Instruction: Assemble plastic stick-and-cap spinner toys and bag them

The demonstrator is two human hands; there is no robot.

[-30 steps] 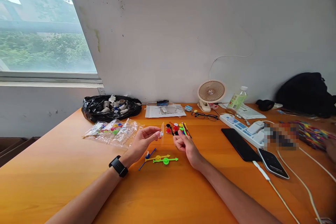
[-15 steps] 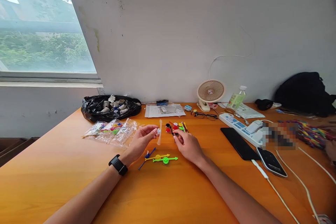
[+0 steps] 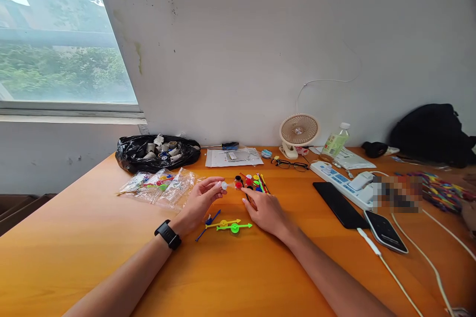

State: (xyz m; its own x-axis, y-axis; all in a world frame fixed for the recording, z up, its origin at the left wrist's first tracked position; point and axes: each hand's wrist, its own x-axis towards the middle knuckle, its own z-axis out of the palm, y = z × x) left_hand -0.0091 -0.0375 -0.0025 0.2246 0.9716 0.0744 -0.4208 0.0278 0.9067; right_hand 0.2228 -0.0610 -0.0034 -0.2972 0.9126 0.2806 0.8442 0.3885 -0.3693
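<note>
I hold a small clear propeller (image 3: pixel 227 185) up off the counter (image 3: pixel 92 237), pinched at its white hub between the thumb and fingers of my left hand (image 3: pixel 201 199). Its long axis now runs roughly level, the free blade pointing right toward my right hand (image 3: pixel 265 209). That blade tip lies just beside my right fingertips (image 3: pixel 246 191), touching or nearly so; I cannot tell which. My right hand is half curled, palm down, low over the counter, and I cannot tell whether its fingers have closed on the blade or are only brushing it. The left hand is plainly the one carrying the propeller; the right is the nearer to the heap of small coloured propeller parts (image 3: pixel 251 182) lying just behind it.

Below and between my hands, flat on the counter, lie a blue propeller (image 3: pixel 208 223), a yellow propeller (image 3: pixel 223 223) and a green propeller (image 3: pixel 235 228), all with their blades lying left to right. To my left sit clear packets (image 3: pixel 159 185) of more parts.

Half a second ago the clear propeller stood upright in my left fingers, blades up and down, with my right hand a little apart from it; since then it has swung to level and my right hand has closed the gap
</note>
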